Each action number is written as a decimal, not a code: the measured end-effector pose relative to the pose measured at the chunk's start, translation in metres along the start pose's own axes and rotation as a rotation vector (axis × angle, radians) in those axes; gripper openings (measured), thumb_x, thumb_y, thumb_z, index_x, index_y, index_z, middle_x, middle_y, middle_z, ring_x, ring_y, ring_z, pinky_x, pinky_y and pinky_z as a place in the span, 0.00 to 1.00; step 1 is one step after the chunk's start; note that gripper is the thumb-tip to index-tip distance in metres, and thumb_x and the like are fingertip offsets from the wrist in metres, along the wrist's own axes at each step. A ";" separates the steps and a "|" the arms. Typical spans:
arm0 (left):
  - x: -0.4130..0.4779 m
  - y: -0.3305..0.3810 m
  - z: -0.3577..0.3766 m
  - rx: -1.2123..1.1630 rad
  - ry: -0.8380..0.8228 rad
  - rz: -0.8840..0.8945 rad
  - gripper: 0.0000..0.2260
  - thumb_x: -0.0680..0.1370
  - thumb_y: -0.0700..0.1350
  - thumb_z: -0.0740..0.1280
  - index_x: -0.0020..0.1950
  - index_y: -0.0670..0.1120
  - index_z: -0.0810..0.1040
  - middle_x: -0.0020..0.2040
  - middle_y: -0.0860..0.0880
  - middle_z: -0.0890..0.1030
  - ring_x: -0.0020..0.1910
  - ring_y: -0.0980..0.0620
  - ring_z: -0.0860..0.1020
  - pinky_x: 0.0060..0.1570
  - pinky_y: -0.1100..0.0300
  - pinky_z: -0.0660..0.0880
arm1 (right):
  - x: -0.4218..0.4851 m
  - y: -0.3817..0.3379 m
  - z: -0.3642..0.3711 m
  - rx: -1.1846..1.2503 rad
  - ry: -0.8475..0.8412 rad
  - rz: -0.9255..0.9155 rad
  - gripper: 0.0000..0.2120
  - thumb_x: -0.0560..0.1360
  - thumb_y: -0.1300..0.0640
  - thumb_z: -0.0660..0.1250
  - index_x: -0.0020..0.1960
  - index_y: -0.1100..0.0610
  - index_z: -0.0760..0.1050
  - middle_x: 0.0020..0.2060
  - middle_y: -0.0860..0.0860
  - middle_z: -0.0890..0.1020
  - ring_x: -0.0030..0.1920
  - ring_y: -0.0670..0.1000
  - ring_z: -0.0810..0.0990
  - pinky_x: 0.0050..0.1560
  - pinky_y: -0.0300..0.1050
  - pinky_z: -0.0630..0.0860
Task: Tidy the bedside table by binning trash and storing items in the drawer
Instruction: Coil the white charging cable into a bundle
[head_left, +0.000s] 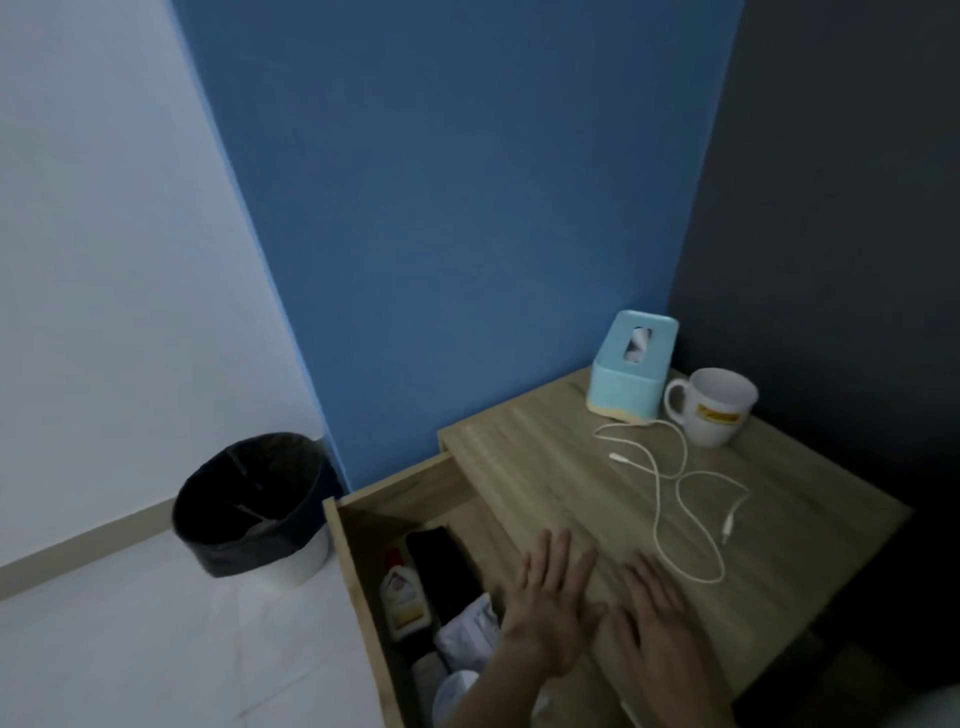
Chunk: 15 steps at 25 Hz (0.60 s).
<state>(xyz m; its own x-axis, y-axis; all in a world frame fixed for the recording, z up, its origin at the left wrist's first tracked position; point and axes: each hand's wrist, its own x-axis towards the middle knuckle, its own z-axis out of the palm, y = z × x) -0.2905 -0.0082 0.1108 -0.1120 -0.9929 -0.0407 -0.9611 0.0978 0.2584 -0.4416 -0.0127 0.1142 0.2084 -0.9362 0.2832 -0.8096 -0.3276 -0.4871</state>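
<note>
Left grip (550, 608): fingers spread flat, holding nothing, over the bench (545, 457) edge above the open drawer (363, 587).
Right grip (654, 618): also flat and empty, beside the left.
Cable (670, 499): loose on the bench, just beyond the right grip.
Mug (719, 408), tissue box (631, 371): behind the cable.
Bin (254, 506): on the floor left of the drawer.
Risk: dragging the cable could snag the mug.

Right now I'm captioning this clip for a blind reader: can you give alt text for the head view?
Two open hands, left and right, lie flat on a wooden bedside table beside its open drawer, which holds a bottle and other items. A white cable, mug and tissue box sit on top; a lined bin stands on the floor.
</note>
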 end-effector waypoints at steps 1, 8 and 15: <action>0.002 -0.004 0.006 0.034 0.059 0.014 0.27 0.80 0.61 0.37 0.77 0.53 0.40 0.79 0.46 0.55 0.77 0.43 0.50 0.71 0.55 0.42 | 0.001 0.000 0.001 0.028 0.003 0.003 0.32 0.77 0.41 0.42 0.57 0.60 0.77 0.54 0.59 0.82 0.59 0.51 0.69 0.68 0.28 0.47; 0.015 -0.011 0.023 0.124 0.197 0.083 0.27 0.80 0.62 0.42 0.77 0.55 0.46 0.79 0.47 0.47 0.78 0.47 0.42 0.72 0.56 0.44 | 0.012 0.001 0.005 0.088 0.153 -0.117 0.24 0.77 0.43 0.43 0.55 0.58 0.70 0.57 0.52 0.76 0.63 0.48 0.65 0.69 0.29 0.48; 0.015 -0.010 0.025 0.181 0.251 0.054 0.28 0.79 0.62 0.40 0.77 0.53 0.43 0.79 0.46 0.40 0.78 0.46 0.41 0.73 0.54 0.40 | 0.011 0.010 0.007 0.117 -0.025 -0.082 0.24 0.76 0.41 0.43 0.56 0.55 0.68 0.64 0.48 0.66 0.71 0.40 0.59 0.67 0.28 0.49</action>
<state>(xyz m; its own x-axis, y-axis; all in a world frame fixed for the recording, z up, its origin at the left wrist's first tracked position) -0.2887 -0.0223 0.0834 -0.1198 -0.9695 0.2137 -0.9873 0.1389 0.0767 -0.4433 -0.0272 0.1065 0.2864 -0.9080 0.3059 -0.7203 -0.4145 -0.5562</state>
